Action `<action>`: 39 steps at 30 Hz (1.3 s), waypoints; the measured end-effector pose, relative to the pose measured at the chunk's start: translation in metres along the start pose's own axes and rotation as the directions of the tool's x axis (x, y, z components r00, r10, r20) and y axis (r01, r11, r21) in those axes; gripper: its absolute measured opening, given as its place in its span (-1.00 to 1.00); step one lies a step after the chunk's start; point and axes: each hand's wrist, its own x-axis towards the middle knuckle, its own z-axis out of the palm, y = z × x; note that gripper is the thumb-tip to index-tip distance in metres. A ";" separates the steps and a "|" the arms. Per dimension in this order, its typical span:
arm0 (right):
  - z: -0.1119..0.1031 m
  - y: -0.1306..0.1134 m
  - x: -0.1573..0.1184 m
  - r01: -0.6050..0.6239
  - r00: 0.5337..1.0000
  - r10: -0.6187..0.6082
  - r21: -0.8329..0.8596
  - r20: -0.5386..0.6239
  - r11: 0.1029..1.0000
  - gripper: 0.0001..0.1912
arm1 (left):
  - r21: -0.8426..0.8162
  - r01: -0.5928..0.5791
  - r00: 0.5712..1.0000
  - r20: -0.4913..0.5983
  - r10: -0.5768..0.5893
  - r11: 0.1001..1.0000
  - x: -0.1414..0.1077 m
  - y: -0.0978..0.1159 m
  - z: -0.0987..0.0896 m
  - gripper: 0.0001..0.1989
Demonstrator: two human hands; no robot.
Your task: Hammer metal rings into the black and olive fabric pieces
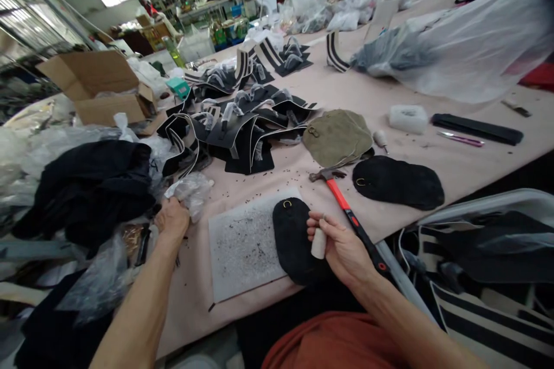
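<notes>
At the left, my left hand (172, 218) has its fingers curled against a crumpled clear plastic bag (194, 193), seeming to pinch its edge; the fingertips are partly hidden. My right hand (346, 245) is closed around an awl (319, 243) with a thick whitish handle, its thin metal end pointing away from me. Just under that hand lies a black oblong fabric piece (291, 242) with a brass-coloured ring near its far end. It overlaps the right side of a pitted white board (242, 248). A claw hammer (341, 199) with a red and black handle rests to the right.
A second black piece (398, 184), olive pieces (337, 137) and another pale-handled awl (380, 139) lie beyond the hammer. Black panels with striped straps (242, 127) are heaped behind the board. Dark cloth (95, 184) piles up left; a grey bin (489, 199) stands right.
</notes>
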 end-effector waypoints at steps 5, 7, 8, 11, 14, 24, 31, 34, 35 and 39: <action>-0.012 -0.003 0.001 -0.041 0.997 0.035 0.086 0.069 0.995 -0.67 | -0.091 -0.122 0.992 0.025 0.125 0.988 -0.047 0.021 -0.040 -0.70; -0.006 0.000 0.001 -0.064 0.992 0.047 0.153 0.115 0.986 -0.69 | -0.295 -0.136 0.990 -0.062 0.124 0.946 -0.083 0.038 -0.056 -0.70; -0.002 0.002 0.001 -0.077 0.989 0.052 0.183 0.137 0.980 -0.72 | -0.470 -0.175 0.985 -0.082 0.154 0.865 -0.104 0.049 -0.063 -0.71; 0.011 0.009 -0.002 -0.140 0.977 0.093 0.253 0.190 0.957 -0.86 | -0.902 -0.177 0.922 -0.012 0.388 0.393 -0.169 0.088 -0.073 -0.56; 0.021 0.017 -0.007 -0.243 0.962 0.185 0.324 0.199 0.914 -0.90 | -0.997 -0.004 0.885 0.030 0.465 0.071 -0.214 0.128 -0.073 -0.52; 0.019 -0.006 -0.011 -0.276 0.916 0.303 -0.136 0.262 0.951 -0.74 | -0.978 0.154 0.973 0.126 0.195 -0.138 -0.210 0.164 -0.076 -0.72; -0.010 -0.023 0.036 0.574 0.787 -0.400 -0.797 0.470 0.191 -0.64 | -0.979 0.129 0.979 0.100 0.177 -0.156 -0.156 0.199 -0.046 -0.67; -0.011 -0.016 0.051 0.649 0.725 -0.295 -0.761 0.622 -0.008 -0.47 | -0.987 0.102 0.978 0.076 0.197 -0.125 -0.152 0.206 -0.020 -0.67; -0.011 -0.012 0.054 0.656 0.720 -0.259 -0.753 0.644 -0.050 -0.44 | -0.986 0.105 0.980 0.080 0.184 -0.130 -0.152 0.206 -0.012 -0.66; -0.015 0.001 0.062 0.646 0.733 -0.185 -0.755 0.654 -0.110 -0.36 | -0.951 0.181 0.981 0.154 0.121 -0.252 -0.152 0.199 0.011 -0.56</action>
